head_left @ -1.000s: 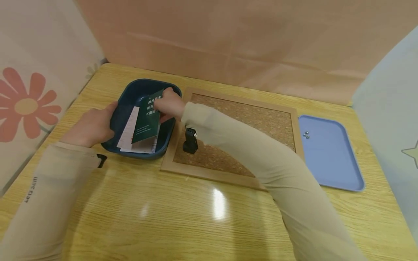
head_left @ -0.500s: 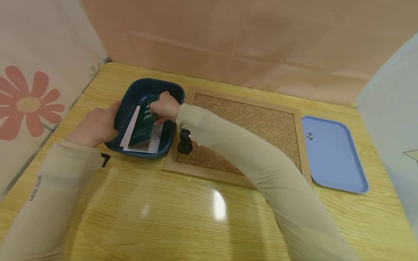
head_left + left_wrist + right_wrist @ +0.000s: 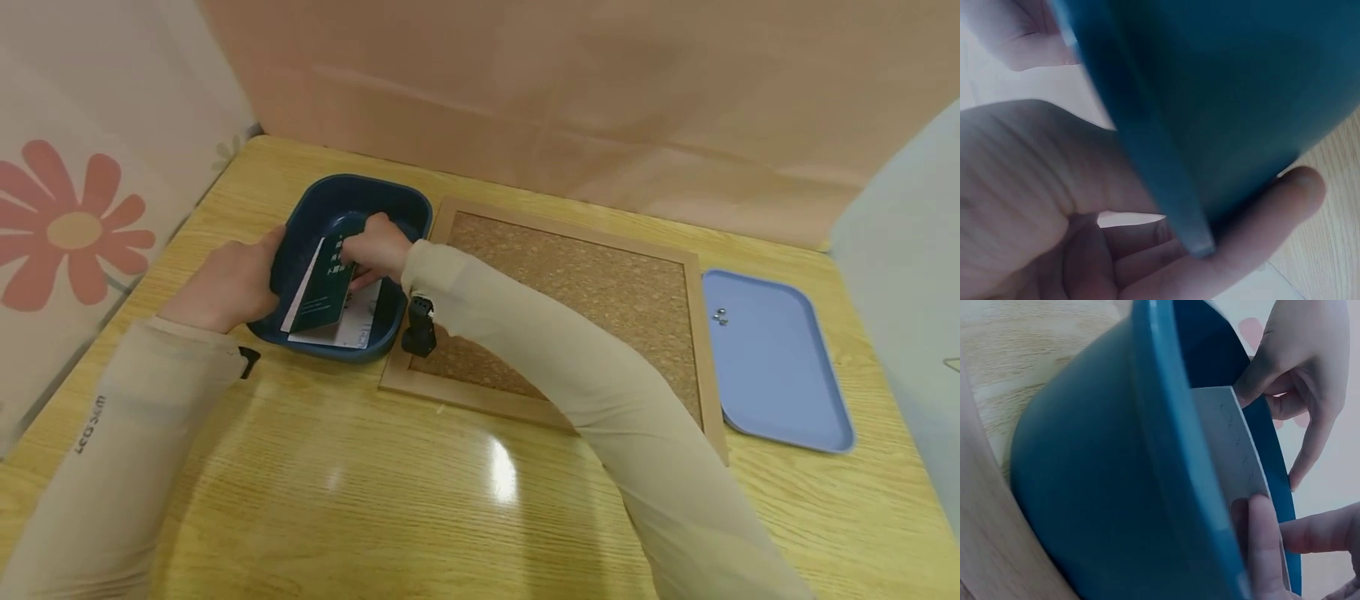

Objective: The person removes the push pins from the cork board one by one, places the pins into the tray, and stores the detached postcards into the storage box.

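Note:
A dark blue plastic basin (image 3: 345, 354) stands at the left of the table. My left hand (image 3: 228, 283) grips its left rim; in the left wrist view the basin wall (image 3: 1222, 94) runs between thumb and fingers. Inside the basin, my right hand (image 3: 378, 246) pinches a dark green card (image 3: 322, 300) with white lettering, tilted against other paper. The right wrist view shows the pale back of the card (image 3: 1225, 431) between thumb and fingers. White printed sheets (image 3: 362, 325) lie beneath and beside the card, partly covered by it.
A cork board (image 3: 592, 275) in a wooden frame lies flat right of the basin, under my right forearm. Farther right is a light blue tray (image 3: 780, 375) with a few small shiny metal pieces (image 3: 720, 317). Walls close off the back and sides.
My right hand has moved slightly down and left with the green card, which sits lower in the basin. The left hand keeps hold of the rim. The head view has shifted a little.

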The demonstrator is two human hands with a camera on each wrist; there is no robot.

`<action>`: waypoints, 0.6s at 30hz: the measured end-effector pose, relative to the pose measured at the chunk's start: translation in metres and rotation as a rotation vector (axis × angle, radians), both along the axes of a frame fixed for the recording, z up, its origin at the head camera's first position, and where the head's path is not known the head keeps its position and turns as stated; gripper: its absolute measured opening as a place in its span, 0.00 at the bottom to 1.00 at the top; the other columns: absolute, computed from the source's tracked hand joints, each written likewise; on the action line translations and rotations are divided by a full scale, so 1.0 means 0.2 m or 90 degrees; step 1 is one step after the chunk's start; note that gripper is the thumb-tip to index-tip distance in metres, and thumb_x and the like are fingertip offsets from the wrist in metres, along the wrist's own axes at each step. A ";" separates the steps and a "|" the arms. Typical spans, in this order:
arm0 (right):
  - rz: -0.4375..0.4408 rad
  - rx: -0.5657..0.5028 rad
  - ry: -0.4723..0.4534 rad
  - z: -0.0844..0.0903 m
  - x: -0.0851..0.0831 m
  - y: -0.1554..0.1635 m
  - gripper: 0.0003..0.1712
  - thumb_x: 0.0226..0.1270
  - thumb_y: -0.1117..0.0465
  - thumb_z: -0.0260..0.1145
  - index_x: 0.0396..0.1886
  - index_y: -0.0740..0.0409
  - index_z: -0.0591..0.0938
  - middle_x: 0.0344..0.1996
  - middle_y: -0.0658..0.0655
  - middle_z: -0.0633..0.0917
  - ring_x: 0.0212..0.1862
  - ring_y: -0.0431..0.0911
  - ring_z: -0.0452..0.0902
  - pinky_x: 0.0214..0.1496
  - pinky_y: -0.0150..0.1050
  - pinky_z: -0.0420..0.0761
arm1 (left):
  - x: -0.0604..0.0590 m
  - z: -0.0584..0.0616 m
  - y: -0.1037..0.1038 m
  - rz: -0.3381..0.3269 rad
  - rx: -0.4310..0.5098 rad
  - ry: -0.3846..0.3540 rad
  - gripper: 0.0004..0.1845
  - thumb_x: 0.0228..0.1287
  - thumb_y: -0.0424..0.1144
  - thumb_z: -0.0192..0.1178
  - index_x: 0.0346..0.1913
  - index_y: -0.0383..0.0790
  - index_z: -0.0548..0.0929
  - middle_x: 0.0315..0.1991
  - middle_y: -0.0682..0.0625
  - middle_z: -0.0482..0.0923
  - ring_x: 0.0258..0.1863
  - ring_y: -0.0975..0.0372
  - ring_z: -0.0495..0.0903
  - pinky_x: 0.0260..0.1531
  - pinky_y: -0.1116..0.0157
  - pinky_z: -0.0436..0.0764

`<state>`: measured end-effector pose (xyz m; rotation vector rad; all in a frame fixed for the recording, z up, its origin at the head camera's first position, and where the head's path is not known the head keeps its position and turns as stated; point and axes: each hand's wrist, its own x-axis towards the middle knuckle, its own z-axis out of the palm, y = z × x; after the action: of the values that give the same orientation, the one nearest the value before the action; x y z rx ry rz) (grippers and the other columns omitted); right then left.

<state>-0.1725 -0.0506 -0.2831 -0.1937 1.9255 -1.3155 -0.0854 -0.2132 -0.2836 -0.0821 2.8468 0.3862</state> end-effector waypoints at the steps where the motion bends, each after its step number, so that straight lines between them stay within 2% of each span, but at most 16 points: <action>1: -0.001 0.001 -0.001 0.00 0.00 0.00 0.51 0.66 0.71 0.56 0.76 0.59 0.34 0.54 0.64 0.73 0.27 0.48 0.78 0.36 0.38 0.85 | 0.00 0.00 0.00 0.001 0.000 -0.001 0.47 0.52 0.26 0.58 0.73 0.25 0.45 0.39 0.24 0.75 0.31 0.45 0.75 0.38 0.45 0.78; 7: -0.002 0.029 0.017 0.01 0.00 0.01 0.54 0.66 0.68 0.57 0.75 0.59 0.28 0.51 0.63 0.75 0.32 0.47 0.78 0.45 0.41 0.84 | 0.00 0.00 0.00 -0.003 -0.004 0.003 0.48 0.51 0.26 0.58 0.73 0.25 0.44 0.39 0.23 0.75 0.31 0.44 0.76 0.38 0.44 0.78; 10: 0.004 0.062 0.047 0.03 0.01 0.01 0.53 0.66 0.66 0.58 0.75 0.60 0.30 0.51 0.63 0.76 0.39 0.48 0.80 0.45 0.39 0.84 | 0.00 0.01 0.01 -0.001 -0.007 0.006 0.48 0.52 0.26 0.58 0.73 0.25 0.44 0.41 0.22 0.74 0.33 0.43 0.76 0.38 0.44 0.78; 16: 0.022 0.105 0.068 0.04 0.03 0.01 0.50 0.67 0.63 0.59 0.76 0.62 0.37 0.64 0.61 0.66 0.51 0.51 0.78 0.44 0.36 0.84 | 0.01 0.01 0.01 -0.005 -0.011 0.003 0.48 0.52 0.26 0.59 0.73 0.25 0.44 0.40 0.22 0.74 0.34 0.43 0.76 0.38 0.45 0.77; 18: 0.029 0.107 0.071 0.04 0.03 0.01 0.47 0.67 0.63 0.59 0.76 0.62 0.42 0.66 0.60 0.65 0.52 0.50 0.77 0.45 0.36 0.83 | 0.01 0.01 0.01 -0.008 -0.012 0.004 0.48 0.52 0.26 0.58 0.73 0.24 0.44 0.39 0.23 0.74 0.34 0.43 0.76 0.38 0.45 0.77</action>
<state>-0.1662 -0.0481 -0.2750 -0.2288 2.1015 -1.1277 -0.0832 -0.2115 -0.2818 -0.0675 2.8566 0.3583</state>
